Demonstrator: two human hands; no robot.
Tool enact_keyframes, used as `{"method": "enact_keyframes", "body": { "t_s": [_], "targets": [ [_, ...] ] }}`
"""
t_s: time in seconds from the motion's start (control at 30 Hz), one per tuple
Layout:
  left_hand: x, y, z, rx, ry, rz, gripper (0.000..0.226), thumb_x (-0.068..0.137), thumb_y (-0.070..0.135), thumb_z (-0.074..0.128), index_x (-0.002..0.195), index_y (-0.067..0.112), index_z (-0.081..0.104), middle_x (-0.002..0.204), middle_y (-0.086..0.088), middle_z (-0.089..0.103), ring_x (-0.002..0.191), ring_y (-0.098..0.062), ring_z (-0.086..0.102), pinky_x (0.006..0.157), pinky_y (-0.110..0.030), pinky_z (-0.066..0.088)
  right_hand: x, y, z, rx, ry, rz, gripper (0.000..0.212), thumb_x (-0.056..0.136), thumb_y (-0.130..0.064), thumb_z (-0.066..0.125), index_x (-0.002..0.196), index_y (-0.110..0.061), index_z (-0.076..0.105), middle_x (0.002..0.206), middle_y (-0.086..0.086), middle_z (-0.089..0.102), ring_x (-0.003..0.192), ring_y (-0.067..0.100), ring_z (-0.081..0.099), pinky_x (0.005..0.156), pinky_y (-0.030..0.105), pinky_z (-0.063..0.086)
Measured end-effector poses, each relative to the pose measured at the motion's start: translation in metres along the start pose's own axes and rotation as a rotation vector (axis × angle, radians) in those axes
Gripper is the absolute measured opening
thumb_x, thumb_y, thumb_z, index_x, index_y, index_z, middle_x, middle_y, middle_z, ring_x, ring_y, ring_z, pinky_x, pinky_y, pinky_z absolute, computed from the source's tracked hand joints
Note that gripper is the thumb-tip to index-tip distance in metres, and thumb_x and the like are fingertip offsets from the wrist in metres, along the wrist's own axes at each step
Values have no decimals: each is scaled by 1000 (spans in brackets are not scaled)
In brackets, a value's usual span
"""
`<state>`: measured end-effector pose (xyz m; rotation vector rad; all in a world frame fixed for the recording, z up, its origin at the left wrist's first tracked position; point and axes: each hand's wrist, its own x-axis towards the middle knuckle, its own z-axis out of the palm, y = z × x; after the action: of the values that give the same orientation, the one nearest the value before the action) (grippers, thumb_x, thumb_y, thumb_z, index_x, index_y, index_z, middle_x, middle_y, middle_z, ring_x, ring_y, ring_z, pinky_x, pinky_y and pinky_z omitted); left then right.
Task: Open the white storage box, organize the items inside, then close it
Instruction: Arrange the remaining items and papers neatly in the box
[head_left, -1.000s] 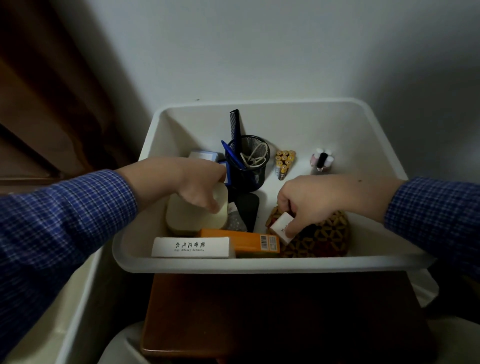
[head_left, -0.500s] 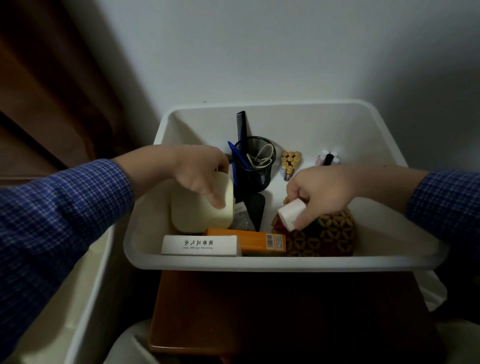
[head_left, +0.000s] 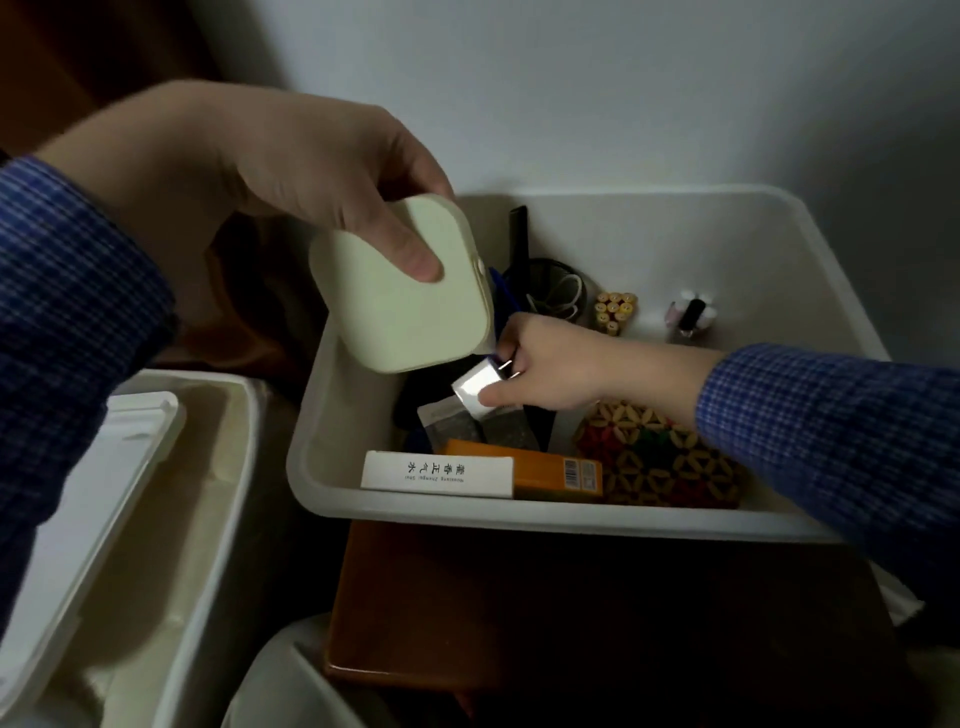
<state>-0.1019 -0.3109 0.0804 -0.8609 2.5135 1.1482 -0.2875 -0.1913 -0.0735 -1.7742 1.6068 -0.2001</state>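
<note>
The case (head_left: 402, 306), judged light and stiff, was gripped by the left hand (head_left: 291, 171) above the box's (head_left: 519, 512) left edge; the charger (head_left: 475, 388) was pinched by the right hand (head_left: 550, 364).

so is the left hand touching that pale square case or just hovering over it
Touching. The head view shows the left hand gripping the pale square case from above, with its thumb pressed flat on the case's face, holding it lifted over the white storage box.

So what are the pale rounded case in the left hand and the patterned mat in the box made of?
The pale case looks like smooth matte plastic: rounded moulded corners, a seam, even colour. The patterned mat seems to be wooden beads strung together, judging by small tan pieces in a lattice; the dim light leaves that uncertain.
</note>
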Motion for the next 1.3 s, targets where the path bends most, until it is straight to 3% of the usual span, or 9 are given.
{"method": "enact_keyframes", "body": {
  "t_s": [0.13, 0.47, 0.63, 0.73, 0.83, 0.93, 1.07, 1.2, 1.3],
  "targets": [
    [-4, -10, -2, -55, 11, -25, 48, 63, 50, 88, 105, 31, 77, 106, 4, 78, 94, -17, 76, 69, -19, 59, 17, -10, 20, 47, 19, -20, 35, 85, -48, 74, 98, -20, 58, 91, -5, 59, 81, 11, 58, 64, 25, 46],
    [4, -7, 8, -139, 4, -34, 32, 74, 35, 82, 104, 26, 77, 105, -2, 78, 92, -22, 77, 68, -24, 60, 15, -8, 20, 17, -174, -100, 40, 103, -34, 51, 142, -23, 56, 138, -2, 60, 113, 10, 62, 105, 30, 48],
    [7, 1, 10, -188, 22, -22, 29, 74, 34, 80, 99, 18, 75, 97, -8, 79, 86, -25, 77, 63, -23, 60, 5, -1, 5, 64, -125, -69, 22, 104, -21, 48, 93, -35, 61, 74, -15, 63, 54, -18, 56, 60, 13, 41],
    [7, 10, 11, -226, 19, -9, 35, 74, 34, 78, 102, 14, 72, 99, -9, 79, 89, -27, 77, 66, -25, 61, -13, 6, -24, 103, -193, 15, 28, 101, -7, 47, 102, -29, 63, 79, -10, 72, 60, -10, 65, 56, 10, 46],
    [15, 24, 23, -335, 34, 33, 43, 74, 30, 78, 106, 5, 66, 100, -10, 78, 90, -25, 77, 66, -26, 61, -41, 19, -74, 437, -122, 69, 31, 93, 7, 46, 102, -13, 68, 86, 1, 79, 72, 10, 75, 61, 22, 56],
    [36, 44, 54, -417, 96, 43, 46, 70, 29, 80, 103, 3, 61, 91, -8, 75, 83, -20, 75, 60, -23, 60, -65, 34, -125, 941, -251, 16, 42, 86, -18, 55, 124, -1, 60, 109, 22, 72, 90, 32, 73, 72, 37, 60],
    [63, 62, 99, -511, 114, -44, 34, 87, 25, 75, 107, 4, 57, 101, -11, 70, 83, -15, 73, 62, -22, 56, -79, 53, -134, 323, -232, -17, 42, 80, -28, 81, 118, -17, 66, 104, 6, 77, 94, 25, 75, 77, 37, 62],
    [60, 66, 106, 73, -14, -141, 55, 92, 58, 56, 114, 8, 61, 103, -8, 69, 87, -18, 65, 68, -29, 53, -83, 63, -118, 54, -336, 113, 26, 80, -16, 83, 100, -25, 68, 94, 1, 78, 90, 25, 74, 85, 45, 59],
    [46, 63, 99, 165, -230, -170, 41, 97, 51, 53, 119, 17, 59, 105, 5, 69, 91, -6, 68, 69, -19, 58, -85, 66, -99, -116, -491, 198, 27, 84, -20, 80, 101, -30, 61, 93, -2, 77, 92, 27, 74, 89, 49, 59]
  ]
}}
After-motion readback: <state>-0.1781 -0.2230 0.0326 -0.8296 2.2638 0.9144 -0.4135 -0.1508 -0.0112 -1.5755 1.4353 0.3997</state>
